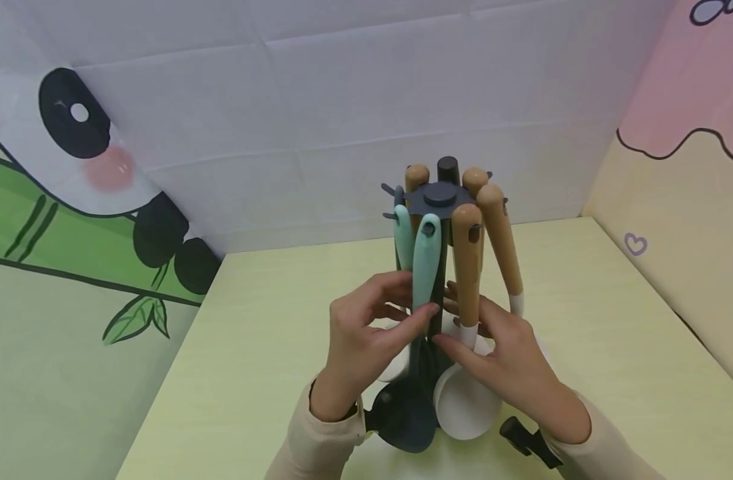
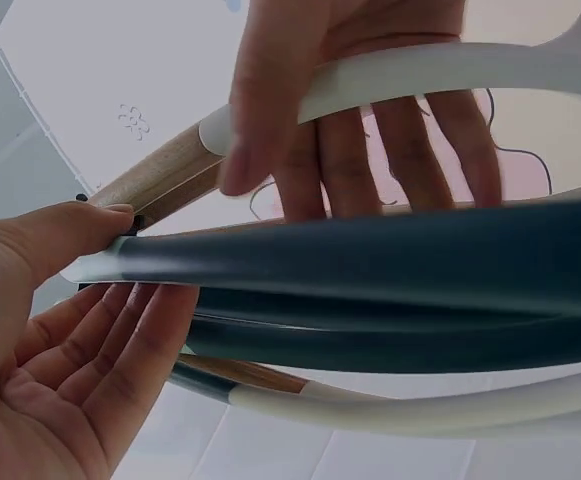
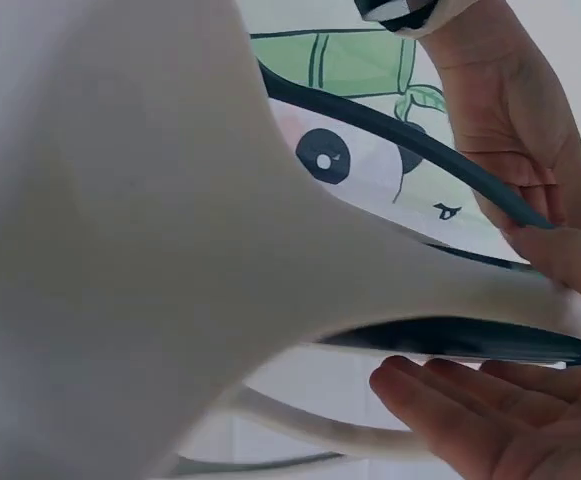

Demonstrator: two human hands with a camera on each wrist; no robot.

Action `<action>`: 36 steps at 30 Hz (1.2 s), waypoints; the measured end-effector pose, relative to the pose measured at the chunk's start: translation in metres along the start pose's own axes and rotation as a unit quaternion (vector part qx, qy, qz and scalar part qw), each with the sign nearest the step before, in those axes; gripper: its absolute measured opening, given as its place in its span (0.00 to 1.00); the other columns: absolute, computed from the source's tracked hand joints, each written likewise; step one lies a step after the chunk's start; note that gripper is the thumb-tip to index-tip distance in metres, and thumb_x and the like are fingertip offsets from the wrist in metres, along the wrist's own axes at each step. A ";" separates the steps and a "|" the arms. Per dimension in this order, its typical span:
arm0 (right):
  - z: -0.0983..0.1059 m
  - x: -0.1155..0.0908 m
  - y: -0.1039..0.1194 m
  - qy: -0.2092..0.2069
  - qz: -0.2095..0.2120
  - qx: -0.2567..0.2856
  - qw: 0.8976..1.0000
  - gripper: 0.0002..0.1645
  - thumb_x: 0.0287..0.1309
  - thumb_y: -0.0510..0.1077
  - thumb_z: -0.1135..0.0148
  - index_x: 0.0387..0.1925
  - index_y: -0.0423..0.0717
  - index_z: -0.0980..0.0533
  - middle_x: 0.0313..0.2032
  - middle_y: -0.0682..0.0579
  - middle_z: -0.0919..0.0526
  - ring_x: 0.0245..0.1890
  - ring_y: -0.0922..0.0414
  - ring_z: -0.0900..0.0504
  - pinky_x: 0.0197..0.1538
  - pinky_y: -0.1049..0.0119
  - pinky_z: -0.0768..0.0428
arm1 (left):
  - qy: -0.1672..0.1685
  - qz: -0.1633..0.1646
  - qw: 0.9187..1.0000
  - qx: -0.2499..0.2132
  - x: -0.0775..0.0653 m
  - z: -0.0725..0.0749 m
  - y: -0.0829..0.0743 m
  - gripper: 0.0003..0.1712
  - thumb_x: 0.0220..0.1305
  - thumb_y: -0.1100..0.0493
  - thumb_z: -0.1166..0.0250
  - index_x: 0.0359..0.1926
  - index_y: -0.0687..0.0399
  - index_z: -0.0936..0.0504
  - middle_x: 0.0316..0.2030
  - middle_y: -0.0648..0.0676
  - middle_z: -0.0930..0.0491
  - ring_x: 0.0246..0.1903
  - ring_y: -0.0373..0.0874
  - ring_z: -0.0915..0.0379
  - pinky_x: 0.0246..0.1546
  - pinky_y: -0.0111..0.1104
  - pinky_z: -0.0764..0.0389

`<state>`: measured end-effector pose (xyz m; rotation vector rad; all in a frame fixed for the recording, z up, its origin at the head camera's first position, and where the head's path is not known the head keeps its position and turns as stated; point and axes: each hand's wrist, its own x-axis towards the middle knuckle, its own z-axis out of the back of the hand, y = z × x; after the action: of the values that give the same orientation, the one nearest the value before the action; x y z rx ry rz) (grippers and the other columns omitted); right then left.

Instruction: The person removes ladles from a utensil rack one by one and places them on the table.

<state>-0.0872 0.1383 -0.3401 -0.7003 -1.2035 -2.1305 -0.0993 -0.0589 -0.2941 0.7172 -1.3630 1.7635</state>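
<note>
A dark rotating-style utensil stand (image 1: 440, 193) stands upright with several kitchen utensils hanging around it. My left hand (image 1: 366, 333) holds a dark ladle (image 1: 405, 417) by its mint handle (image 1: 427, 257); in the left wrist view the thumb lies on top and the fingers beneath. My right hand (image 1: 513, 347) is around the white neck of a white ladle (image 1: 467, 403) with a wooden handle (image 1: 467, 260). Its thumb is in front and its fairly straight fingers (image 3: 450, 400) reach behind. The white ladle fills much of the right wrist view. The stand's base is hidden.
A second mint handle (image 1: 404, 240) hangs at the stand's left, and another wooden-handled utensil (image 1: 503, 240) at its right. The pale yellow table (image 1: 252, 367) meets a white backdrop (image 1: 342, 133) behind. Painted walls stand on both sides.
</note>
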 end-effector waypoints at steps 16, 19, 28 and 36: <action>0.063 0.056 0.021 -0.182 0.220 0.245 0.927 0.23 0.50 0.31 0.26 0.42 0.16 0.24 0.41 0.34 0.15 0.46 0.50 0.15 0.52 0.67 0.19 | 0.008 0.058 0.997 -0.044 -0.020 0.007 -0.001 0.17 0.52 0.78 0.29 0.45 0.73 0.18 0.34 0.63 0.15 0.30 0.48 0.16 0.29 0.36 0.13; 0.071 0.075 0.020 -0.105 0.181 0.261 0.942 0.33 0.55 0.36 0.27 0.56 0.20 0.29 0.57 0.36 0.22 0.61 0.46 0.25 0.63 0.60 0.26 | 0.013 0.073 0.996 -0.058 -0.025 0.008 -0.001 0.16 0.53 0.79 0.30 0.44 0.73 0.18 0.35 0.64 0.15 0.31 0.50 0.15 0.30 0.37 0.13; 0.065 0.109 0.026 0.086 0.163 0.164 0.969 0.41 0.68 0.53 0.39 0.70 0.30 0.39 0.70 0.44 0.34 0.68 0.50 0.35 0.69 0.62 0.35 | 0.028 0.109 0.991 -0.074 -0.037 0.013 -0.006 0.12 0.58 0.78 0.34 0.45 0.72 0.18 0.35 0.64 0.15 0.31 0.53 0.15 0.36 0.39 0.13; 0.056 0.110 0.032 0.101 0.154 0.234 0.955 0.42 0.68 0.56 0.39 0.70 0.33 0.38 0.68 0.42 0.33 0.59 0.50 0.29 0.51 0.68 0.22 | 0.035 0.128 0.984 -0.121 -0.041 0.016 -0.009 0.12 0.59 0.79 0.36 0.45 0.76 0.20 0.36 0.68 0.16 0.32 0.59 0.16 0.38 0.40 0.13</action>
<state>-0.1318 0.1485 -0.2210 -0.4135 -1.3199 -1.5393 -0.0697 -0.0830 -0.3185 0.3568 -1.6434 1.7574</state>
